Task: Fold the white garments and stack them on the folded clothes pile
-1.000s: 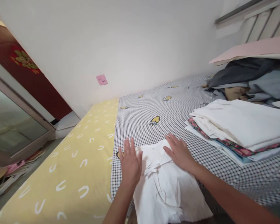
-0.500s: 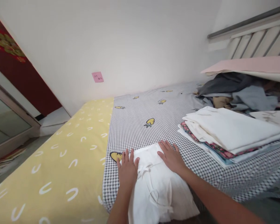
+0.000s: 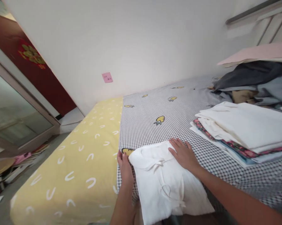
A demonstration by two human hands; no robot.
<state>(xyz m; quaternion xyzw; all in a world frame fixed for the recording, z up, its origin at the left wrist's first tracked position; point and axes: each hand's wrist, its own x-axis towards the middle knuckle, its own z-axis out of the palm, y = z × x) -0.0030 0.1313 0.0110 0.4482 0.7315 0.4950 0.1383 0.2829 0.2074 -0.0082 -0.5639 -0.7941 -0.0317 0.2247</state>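
A white cloth garment [image 3: 152,187] with thin tie strings lies on the edge of the checked bedding, its near part hanging over the front. My left hand [image 3: 125,167] is at its left edge, fingers stretched out and seen side-on; I cannot tell whether they touch the cloth, and the thumb is hidden. Flat on the upper right part of the garment rests my right hand [image 3: 184,155], fingers extended and slightly apart. Neither hand grips the cloth.
To the right lies a stack of folded clothes [image 3: 251,125], white on top with floral and blue layers below. Behind it is a dark clothes pile [image 3: 248,75] under a pink board [image 3: 260,53]. Yellow bedding [image 3: 84,175] covers the left side, and a white wall [image 3: 155,40] rises behind.
My left hand has slid off the garment's top to its left edge and turned side-on. The garment's upper left corner is spread wider. The view has shifted left.
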